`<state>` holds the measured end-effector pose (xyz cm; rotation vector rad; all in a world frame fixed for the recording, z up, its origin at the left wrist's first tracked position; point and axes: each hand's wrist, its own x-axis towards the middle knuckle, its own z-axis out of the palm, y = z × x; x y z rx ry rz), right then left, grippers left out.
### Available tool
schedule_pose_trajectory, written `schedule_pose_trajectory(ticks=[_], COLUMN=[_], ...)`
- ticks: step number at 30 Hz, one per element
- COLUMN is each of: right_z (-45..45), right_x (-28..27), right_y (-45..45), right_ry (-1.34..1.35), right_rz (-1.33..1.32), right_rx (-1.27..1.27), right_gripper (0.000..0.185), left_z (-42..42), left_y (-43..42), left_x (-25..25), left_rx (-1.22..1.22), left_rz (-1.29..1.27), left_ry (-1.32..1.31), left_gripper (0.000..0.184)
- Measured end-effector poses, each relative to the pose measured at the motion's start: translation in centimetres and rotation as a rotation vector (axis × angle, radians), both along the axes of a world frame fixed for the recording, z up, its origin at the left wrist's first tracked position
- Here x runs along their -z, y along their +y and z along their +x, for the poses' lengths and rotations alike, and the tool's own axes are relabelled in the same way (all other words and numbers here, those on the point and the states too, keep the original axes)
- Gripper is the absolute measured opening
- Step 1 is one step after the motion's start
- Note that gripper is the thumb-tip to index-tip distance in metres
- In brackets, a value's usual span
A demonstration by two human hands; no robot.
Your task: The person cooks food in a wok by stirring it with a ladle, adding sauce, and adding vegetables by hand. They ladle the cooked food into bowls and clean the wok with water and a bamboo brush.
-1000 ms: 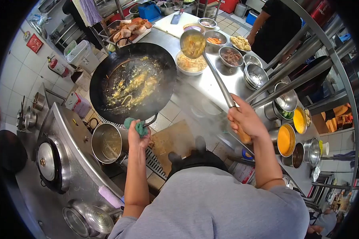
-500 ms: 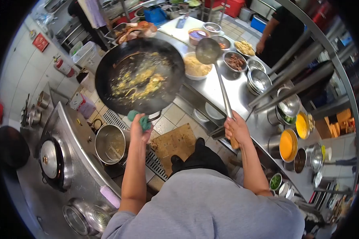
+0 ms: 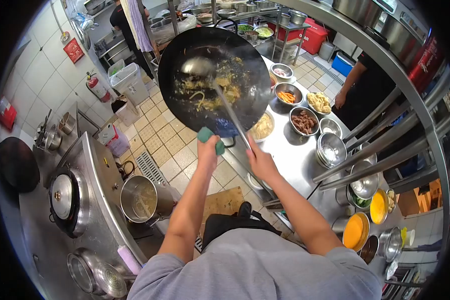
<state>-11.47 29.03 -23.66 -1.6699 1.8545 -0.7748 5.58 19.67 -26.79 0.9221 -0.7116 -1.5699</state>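
A large black wok (image 3: 177, 57) is held up over the floor beside the steel counter, its inside facing me. Bits of yellowish cooked food (image 3: 229, 93) cling to its middle, and some steam shows. My left hand (image 3: 207, 154) is closed on the near wok handle, with a folded green cloth (image 3: 205, 134) in its grip. My right hand (image 3: 263, 162) is closed round the long handle of a ladle (image 3: 229, 109). The ladle's bowl is over the inside of the wok, near the food; I cannot tell whether it touches. A bowl of pale noodles (image 3: 263, 126) is partly hidden behind the wok.
On the steel counter (image 3: 280, 145) stand bowls of meat (image 3: 303, 121), carrots (image 3: 288, 95) and orange liquid (image 3: 355, 231). A deep pot (image 3: 139, 199) and a lidded pot (image 3: 63, 196) are at left. Steel rails (image 3: 365, 150) cross at right. Another person's arm (image 3: 349, 85) shows beyond the counter.
My left hand has moved the wok right, closer to the counter. My right hand has swung left, bringing the ladle from above the counter to over the wok.
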Motion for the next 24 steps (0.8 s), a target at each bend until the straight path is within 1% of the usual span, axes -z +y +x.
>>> schedule_pose_trajectory(ticks=[1,2,3,4,5,6,7,9,10,11,13,15,17,18,19,20,21,23,24], right_z=[-1.8,-4.6,-8.2,-11.3,-12.8,-13.6,-14.5,-11.9,-9.7,-8.0,-5.8,-7.1,-10.4,-11.7,-9.8,-8.8,-8.0,-5.8,-3.3], right_x=[3.0,6.0,6.3,6.2,0.5,-3.2,-3.9,-4.2,-3.2,-2.0,1.8,6.5,3.9,1.5,-4.8,-4.8,-3.5,1.4,1.7], right_y=[1.6,3.2,4.7,5.1,4.5,3.3,1.7,-2.4,-3.5,-4.8,-2.6,2.0,4.4,3.7,0.2,-2.4,-4.3,-6.3,-5.2], right_ry=[0.056,0.110,0.140,0.172,0.408,0.469,0.438,0.289,0.292,0.295,0.230,0.225,0.349,0.408,0.439,0.427,0.419,0.375,0.338], right_rz=[-0.019,-0.036,-0.073,-0.112,0.137,0.170,-0.043,-0.238,-0.150,-0.067,0.001,-0.072,-0.113,-0.069,0.025,-0.146,-0.313,-0.189,0.010], right_rx=[-0.042,-0.078,-0.095,-0.118,-0.048,0.061,0.086,0.081,0.117,0.150,0.181,0.170,0.162,0.196,0.309,0.320,0.329,0.379,0.449], right_gripper=[0.051,0.053,0.053,0.053,0.048,0.044,0.044,0.045,0.047,0.049,0.053,0.055,0.053,0.051,0.049,0.049,0.050,0.052,0.055], left_z=[0.1,0.9,1.8,2.7,3.2,2.7,2.4,1.0,-0.4,-1.7,-3.5,-2.9,-1.6,-0.5,-0.2,-0.1,-0.4,-1.4,-1.8], left_y=[-1.5,-3.0,-3.8,-4.5,-5.1,-4.0,-3.0,-2.1,-1.9,-2.6,-5.3,-7.9,-10.0,-10.1,-9.6,-8.1,-7.1,-6.9,-7.6], left_x=[-0.3,-1.0,-1.2,-1.5,-1.8,-3.1,-3.0,-2.5,-2.2,-1.9,-1.3,-1.9,-2.8,-2.5,-2.1,-1.8,-1.4,-0.5,-0.2], left_rx=[-0.021,0.025,0.025,0.089,0.155,0.098,0.101,0.093,0.038,0.052,-0.033,0.002,0.111,0.151,0.179,0.129,0.080,0.114,0.120], left_rz=[0.005,0.011,0.004,0.032,0.059,0.123,0.123,0.085,0.085,0.085,-0.065,-0.066,-0.027,-0.056,-0.055,-0.033,-0.007,-0.002,-0.013], left_ry=[-0.035,-0.067,-0.065,-0.011,0.041,0.023,0.022,0.073,0.085,0.089,0.120,0.092,0.106,0.109,0.119,0.116,0.114,0.136,0.161], left_gripper=[0.012,0.010,0.010,0.010,0.011,0.013,0.013,0.015,0.016,0.016,0.016,0.015,0.015,0.015,0.015,0.015,0.015,0.016,0.017])
